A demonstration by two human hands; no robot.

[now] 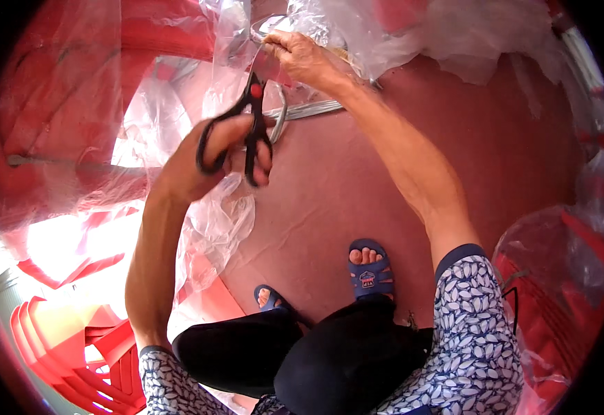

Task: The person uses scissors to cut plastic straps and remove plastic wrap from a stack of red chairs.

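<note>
My left hand [236, 149] is closed around the black handles of a pair of scissors [254, 104], thumb and fingers in the loops. A red round spot marks the pivot, and the narrow blades point up toward the fingertips of my right hand [304, 61]. That hand is closed in a pinch on crumpled clear plastic film [233, 31] at the top of the view. The blade tips lie close to the pinching fingers; whether they touch the film cannot be made out. Below the right wrist, grey-white strips [309, 108] run along the floor, with one curved end near the scissors.
Red stacked items [67, 104] under clear plastic stand at the left. Red plastic pieces [53, 339], apparently stacked chairs, are at the lower left. More wrapped red items [558, 277] stand at the right. My sandalled feet [371, 270] rest on the reddish floor [412, 104].
</note>
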